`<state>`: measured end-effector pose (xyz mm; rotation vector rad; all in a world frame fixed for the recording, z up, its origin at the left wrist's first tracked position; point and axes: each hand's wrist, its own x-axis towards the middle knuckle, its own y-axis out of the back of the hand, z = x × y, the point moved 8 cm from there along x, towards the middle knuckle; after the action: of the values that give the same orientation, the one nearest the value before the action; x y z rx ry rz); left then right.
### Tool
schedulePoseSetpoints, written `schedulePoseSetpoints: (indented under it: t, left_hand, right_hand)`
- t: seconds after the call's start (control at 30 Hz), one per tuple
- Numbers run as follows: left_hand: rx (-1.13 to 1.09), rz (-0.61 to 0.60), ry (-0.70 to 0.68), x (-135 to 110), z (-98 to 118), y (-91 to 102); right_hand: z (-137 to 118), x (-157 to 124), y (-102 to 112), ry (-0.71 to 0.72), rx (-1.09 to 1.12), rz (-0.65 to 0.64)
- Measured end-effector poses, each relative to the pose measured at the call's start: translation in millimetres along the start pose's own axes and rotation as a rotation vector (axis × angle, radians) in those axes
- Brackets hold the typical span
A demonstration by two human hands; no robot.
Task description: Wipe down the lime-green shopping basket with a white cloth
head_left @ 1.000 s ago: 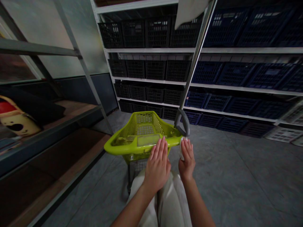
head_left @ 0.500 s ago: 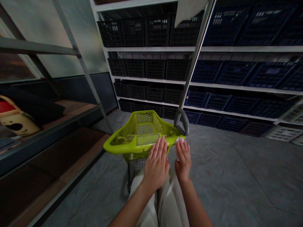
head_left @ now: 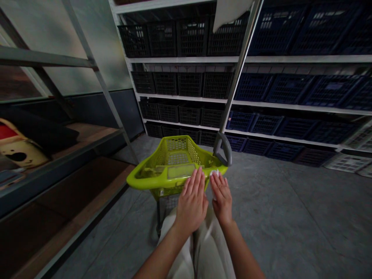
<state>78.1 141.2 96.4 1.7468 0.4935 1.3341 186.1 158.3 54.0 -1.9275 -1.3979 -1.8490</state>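
A lime-green shopping cart [head_left: 145, 180] with a perforated basket stands right in front of me. My left hand [head_left: 191, 203] lies on the near handle bar, right of its clear-covered panel, with fingers stretched out and close together. To its right, my right hand [head_left: 222, 197] presses a white cloth [head_left: 214, 173] against the same bar; most of the cloth is hidden under the fingers. At the bar's right end a grey loop [head_left: 223, 150] joins a tall metal pole [head_left: 241, 66] that rises from the cart.
White shelving [head_left: 186, 59] with black crates [head_left: 190, 84] and blue crates [head_left: 293, 88] lines the back. At left stands a metal rack [head_left: 107, 135] holding a dog-faced bag [head_left: 21, 151] and dark fabric [head_left: 43, 130]. A pale cloth piece [head_left: 229, 13] hangs from the pole's top.
My right hand has slid left along the handle bar with the white cloth, closer to my left hand. The left hand and the cart have stayed in place.
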Motion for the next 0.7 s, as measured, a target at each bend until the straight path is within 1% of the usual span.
schedulePoseSetpoints:
  t: [0.1,0.17,0.2,0.27,0.37,0.43,0.47,0.53,0.6,0.67,0.7]
  left_hand:
    - [-0.007,-0.013,0.005,0.6,-0.3,-1.3]
    - [-0.009,-0.01,0.014,1.0,0.1,-1.5]
    - [-0.009,-0.008,0.02,1.2,0.3,-1.5]
    - [-0.009,-0.003,0.025,1.2,0.8,-1.3]
    - [-0.006,0.013,0.007,1.1,1.5,0.3]
    - [-0.005,0.015,-0.003,0.9,1.1,0.9]
    - [-0.006,0.01,-0.003,0.8,0.6,1.0]
    - [-0.009,-0.002,0.004,0.6,-0.2,0.6]
    - [-0.013,-0.01,0.012,0.4,0.0,0.5]
    - [-0.016,-0.008,0.02,0.2,0.7,0.7]
    - [-0.016,-0.004,0.023,0.1,1.0,0.7]
  right_hand:
    - [17.3,-0.3,12.8,-0.125,-0.018,0.15]
    - [19.1,-0.6,14.0,-0.199,-0.014,0.215]
    - [16.5,-0.4,11.8,-0.223,-0.012,0.222]
    - [5.1,1.3,3.5,-0.221,-0.012,0.184]
    - [-14.7,4.1,-8.0,-0.097,0.0,0.059]
    - [-17.1,4.6,-8.9,-0.025,0.016,-0.008]
    - [-13.6,4.8,-6.3,-0.015,0.018,-0.016]
    - [-0.5,6.0,2.9,-0.052,0.003,0.023]
    - [12.9,6.9,13.2,-0.141,-0.015,0.114]
    - [17.1,6.9,17.8,-0.225,-0.019,0.196]
    - [14.7,7.1,16.6,-0.248,-0.016,0.21]
